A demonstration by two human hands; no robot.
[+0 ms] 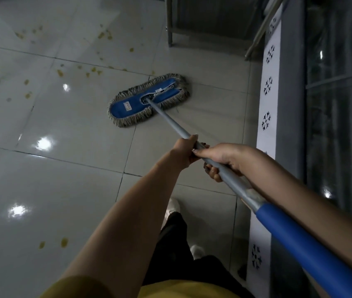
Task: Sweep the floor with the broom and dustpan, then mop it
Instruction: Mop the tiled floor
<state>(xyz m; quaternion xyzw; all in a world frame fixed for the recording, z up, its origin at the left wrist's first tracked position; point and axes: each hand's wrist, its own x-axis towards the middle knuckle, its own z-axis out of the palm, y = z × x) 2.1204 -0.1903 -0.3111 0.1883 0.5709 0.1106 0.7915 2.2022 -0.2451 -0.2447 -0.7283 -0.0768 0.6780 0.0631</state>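
At the bottom edge, a yellow shirt [192,289], cut off by the frame. Just above, black trousers [175,239] and two pale shoes [174,206], dim and blurred, the nearer one half covered by the trouser leg.

From the lower right corner, the mop handle [299,239]: thick blue sleeve first, its end out of frame, then bare grey pole slanting up and left.

Right hand [228,158] wrapped over the grey pole right of centre, fingers [213,172] curled under it, tips tucked out of sight behind the pole. Left hand [184,150] directly ahead on the same pole, touching the right hand, thumb laid along the top. Its other digits closed round the far side, hidden by the back of the hand.

Farther up the pole, the mop head [149,100], a blue pad with a grey fringe, flat on the floor [63,190] just above the middle of the frame, set diagonally. Small white label on the pad, too small to read.

Glossy pale tiles, with bright lamp glints at left. Yellowish spots [60,73] scattered over the upper left and two more at lower left, all apart from the mop head, nature unclear.

Along the right, a white strip [267,104] with black snowflake-like marks, and dark glass [342,104] beyond it. At the top, metal legs [169,29] of some stand, upper part cut off.
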